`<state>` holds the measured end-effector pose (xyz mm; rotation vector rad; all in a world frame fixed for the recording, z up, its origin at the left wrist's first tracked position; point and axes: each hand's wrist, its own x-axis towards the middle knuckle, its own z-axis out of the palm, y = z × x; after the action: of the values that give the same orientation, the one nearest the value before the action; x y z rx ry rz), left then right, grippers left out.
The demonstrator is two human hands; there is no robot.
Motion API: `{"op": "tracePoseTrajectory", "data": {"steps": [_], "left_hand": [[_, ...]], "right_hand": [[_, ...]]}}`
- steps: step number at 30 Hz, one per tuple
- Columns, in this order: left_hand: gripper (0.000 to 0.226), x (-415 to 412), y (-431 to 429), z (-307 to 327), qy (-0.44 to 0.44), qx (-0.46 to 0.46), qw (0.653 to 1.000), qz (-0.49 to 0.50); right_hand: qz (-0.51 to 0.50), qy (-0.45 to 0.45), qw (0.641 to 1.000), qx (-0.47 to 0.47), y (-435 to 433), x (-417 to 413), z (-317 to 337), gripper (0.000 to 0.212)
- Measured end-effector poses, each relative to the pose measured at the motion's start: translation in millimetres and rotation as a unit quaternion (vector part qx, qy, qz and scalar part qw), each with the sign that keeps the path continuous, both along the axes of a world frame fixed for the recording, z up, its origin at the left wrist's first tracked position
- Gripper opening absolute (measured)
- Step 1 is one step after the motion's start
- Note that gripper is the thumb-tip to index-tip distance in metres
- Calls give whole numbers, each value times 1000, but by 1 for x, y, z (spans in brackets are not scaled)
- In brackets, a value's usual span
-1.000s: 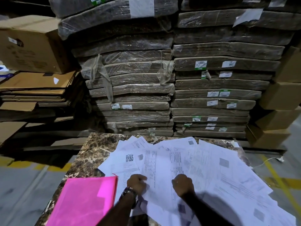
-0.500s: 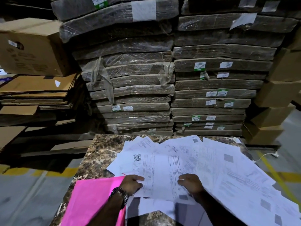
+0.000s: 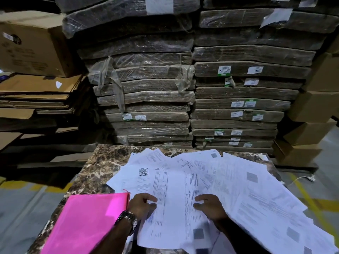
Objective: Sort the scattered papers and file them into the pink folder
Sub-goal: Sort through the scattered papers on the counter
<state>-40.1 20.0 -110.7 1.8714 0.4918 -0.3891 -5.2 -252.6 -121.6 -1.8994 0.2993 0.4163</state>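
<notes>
Several printed white papers (image 3: 238, 182) lie fanned out over the right part of a brown marble table (image 3: 102, 165). A closed pink folder (image 3: 86, 222) rests on the table's near left corner, touching the papers' edge. My left hand (image 3: 142, 204), with a metal watch on the wrist, pinches the left edge of one printed sheet (image 3: 174, 208). My right hand (image 3: 209, 206) pinches the same sheet's right side. That sheet lies on top of the pile, between my hands.
Tall stacks of plastic-wrapped flat cardboard (image 3: 146, 88) stand right behind the table. Brown boxes (image 3: 311, 107) are piled at the right, flattened cartons and a big box (image 3: 31, 46) at the left. Grey floor with yellow lines (image 3: 311, 198) flanks the table.
Both hands went from pressing flat on the pile to pinching one sheet by its two sides. The view has shifted, with the table and the folder sitting further right in it.
</notes>
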Motion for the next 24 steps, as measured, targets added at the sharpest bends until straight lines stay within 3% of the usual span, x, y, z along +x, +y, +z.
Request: {"op": "tracePoseTrajectory", "data": {"steps": [6, 12, 19, 24], "left_hand": [[37, -1, -9, -11, -26, 12, 1000, 7], [11, 12, -12, -33, -93, 100, 991, 1], [14, 20, -10, -45, -146, 114, 980, -67], [15, 19, -8, -51, -181, 129, 972, -72]], "right_hand": [[23, -15, 999, 19, -10, 11, -20, 34], [39, -77, 996, -2, -12, 20, -37, 11], [75, -153, 985, -39, -16, 20, -51, 5], [80, -189, 979, -17, -17, 18, -56, 4]]}}
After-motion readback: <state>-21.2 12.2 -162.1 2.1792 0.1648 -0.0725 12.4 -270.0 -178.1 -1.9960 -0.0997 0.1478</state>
